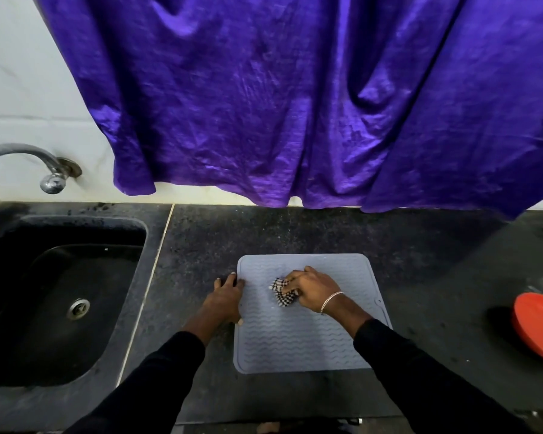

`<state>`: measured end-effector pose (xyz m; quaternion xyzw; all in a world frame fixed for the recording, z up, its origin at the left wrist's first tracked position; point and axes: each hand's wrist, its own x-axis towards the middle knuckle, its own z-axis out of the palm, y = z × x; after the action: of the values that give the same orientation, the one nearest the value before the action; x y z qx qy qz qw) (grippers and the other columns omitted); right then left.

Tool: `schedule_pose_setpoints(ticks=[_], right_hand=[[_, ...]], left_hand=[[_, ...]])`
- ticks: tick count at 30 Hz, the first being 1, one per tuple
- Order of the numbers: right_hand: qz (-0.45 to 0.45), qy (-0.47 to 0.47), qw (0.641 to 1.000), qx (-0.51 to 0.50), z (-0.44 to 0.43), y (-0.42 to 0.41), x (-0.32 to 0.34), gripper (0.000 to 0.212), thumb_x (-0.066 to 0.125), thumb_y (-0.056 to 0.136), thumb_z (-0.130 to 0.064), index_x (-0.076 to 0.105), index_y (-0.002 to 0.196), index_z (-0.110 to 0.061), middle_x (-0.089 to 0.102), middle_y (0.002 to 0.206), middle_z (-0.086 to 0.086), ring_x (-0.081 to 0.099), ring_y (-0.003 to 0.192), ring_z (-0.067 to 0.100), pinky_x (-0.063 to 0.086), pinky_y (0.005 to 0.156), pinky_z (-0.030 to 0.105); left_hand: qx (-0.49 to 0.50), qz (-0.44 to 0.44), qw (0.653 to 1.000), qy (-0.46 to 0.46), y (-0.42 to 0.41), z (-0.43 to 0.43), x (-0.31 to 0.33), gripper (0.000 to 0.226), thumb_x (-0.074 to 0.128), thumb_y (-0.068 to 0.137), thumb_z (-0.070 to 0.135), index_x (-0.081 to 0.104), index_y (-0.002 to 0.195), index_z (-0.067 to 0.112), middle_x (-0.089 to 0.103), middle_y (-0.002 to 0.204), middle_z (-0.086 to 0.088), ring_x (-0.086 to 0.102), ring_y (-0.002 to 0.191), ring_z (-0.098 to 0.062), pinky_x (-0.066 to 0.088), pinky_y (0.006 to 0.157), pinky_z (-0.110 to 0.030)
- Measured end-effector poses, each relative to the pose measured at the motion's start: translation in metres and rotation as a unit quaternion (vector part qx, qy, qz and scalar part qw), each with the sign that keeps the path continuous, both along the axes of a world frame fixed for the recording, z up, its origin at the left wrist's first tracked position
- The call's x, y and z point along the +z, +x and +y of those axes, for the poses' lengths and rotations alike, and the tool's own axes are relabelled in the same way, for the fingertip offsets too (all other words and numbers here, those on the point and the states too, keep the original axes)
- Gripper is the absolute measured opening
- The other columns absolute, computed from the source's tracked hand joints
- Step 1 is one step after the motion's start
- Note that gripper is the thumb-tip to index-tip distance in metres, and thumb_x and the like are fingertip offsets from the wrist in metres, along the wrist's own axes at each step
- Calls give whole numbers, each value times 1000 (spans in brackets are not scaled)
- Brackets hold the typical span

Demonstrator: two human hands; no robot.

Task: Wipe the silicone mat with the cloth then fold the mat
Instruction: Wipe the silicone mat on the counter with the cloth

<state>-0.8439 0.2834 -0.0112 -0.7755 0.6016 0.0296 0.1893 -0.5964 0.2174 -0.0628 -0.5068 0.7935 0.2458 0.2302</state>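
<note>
Purple curtain [279,98] fills the upper view from ten to two o'clock, hanging down to the back edge of a dark speckled counter [295,230]. At nine o'clock a black sink [22,364] is set into that counter, with a metal tap [29,161] on the white wall above it. Near the middle, toward six o'clock, the grey silicone mat [295,346] lies flat and unfolded on the counter, its wavy ribs facing up. At four o'clock, well apart from the mat, a red plate [536,327] sits at the frame edge. Both arms wear dark sleeves. The left hand [224,300] rests at the mat's nine o'clock edge, its fingers [232,278] spread flat and released, pressing on the rim and the counter beside it. The right hand [314,288], with a silver bracelet [331,300] at the wrist, lies on the mat's upper middle, its fingers clenched on a bunched black-and-white checked cloth [282,292] that touches the mat.
</note>
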Motion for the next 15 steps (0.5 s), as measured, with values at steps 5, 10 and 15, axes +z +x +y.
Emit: schedule_pose_setpoints(ticks=[5, 10, 15], right_hand=[[3, 28, 1000, 15, 9, 14, -19, 52, 55, 75, -16, 65, 120, -40, 55, 135, -16, 51, 111, 25, 46, 87, 32], [7, 19, 1000, -7, 19, -9, -20, 49, 55, 80, -13, 68, 119, -38, 56, 136, -15, 52, 110, 26, 42, 89, 28], [34, 33, 999, 3, 13, -28, 1, 49, 61, 79, -15, 66, 122, -36, 55, 138, -14, 51, 115, 24, 34, 82, 22]], left_hand=[[9, -9, 1000, 1, -5, 5, 4, 118, 82, 79, 30, -4, 159, 18, -11, 166, -12, -4, 149, -51, 25, 118, -60], [4, -11, 1000, 5, -5, 8, 13, 117, 81, 80, 30, -4, 159, 18, -11, 166, -9, -6, 149, -49, 27, 117, -60], [9, -11, 1000, 2, -6, 12, 18, 109, 76, 86, 25, -5, 159, 18, -11, 166, -9, -5, 150, -49, 29, 117, -59]])
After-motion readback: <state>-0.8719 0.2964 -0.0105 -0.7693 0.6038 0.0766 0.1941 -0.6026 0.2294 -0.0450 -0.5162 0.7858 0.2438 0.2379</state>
